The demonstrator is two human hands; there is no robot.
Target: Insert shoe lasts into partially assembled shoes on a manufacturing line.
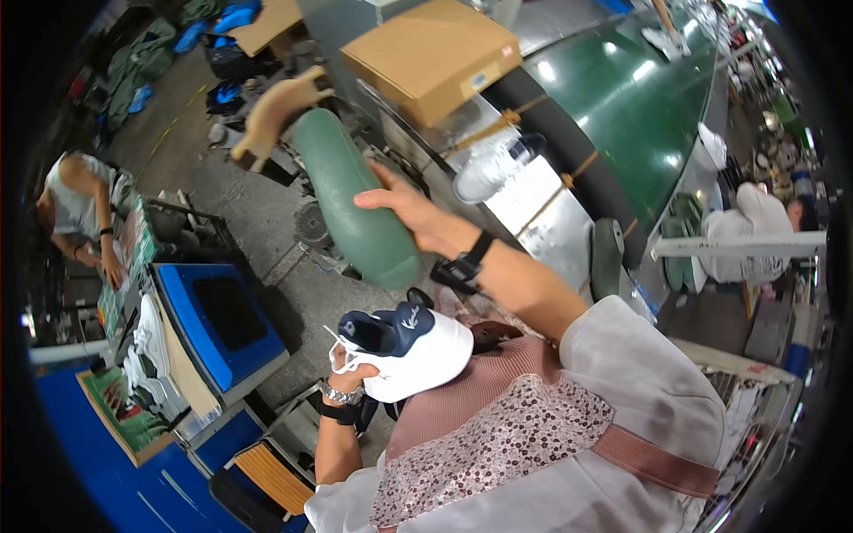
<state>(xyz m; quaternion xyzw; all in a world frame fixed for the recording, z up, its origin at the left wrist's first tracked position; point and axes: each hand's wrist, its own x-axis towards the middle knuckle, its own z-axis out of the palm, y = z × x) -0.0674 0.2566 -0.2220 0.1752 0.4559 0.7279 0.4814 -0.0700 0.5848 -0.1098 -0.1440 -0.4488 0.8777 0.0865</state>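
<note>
My right hand [404, 204] grips a green shoe last [342, 169] along its side, thumb across the top surface. The last is held out in front of me, tilted, over the floor and a machine. Close to my apron, my left hand [349, 371] holds a white sneaker [422, 360] with a navy collar and loose white laces. Some left fingers are hidden behind the sneaker, whose dark opening shows no last inside. The two things are apart, with the last above and ahead of the sneaker.
A cardboard box [435, 58] sits ahead, beside a green conveyor belt [604, 98]. On a metal ledge lies a pale shoe [484, 178]. A blue machine cover [218, 311] and white shoes [149, 338] are at left, where another person [84, 200] works.
</note>
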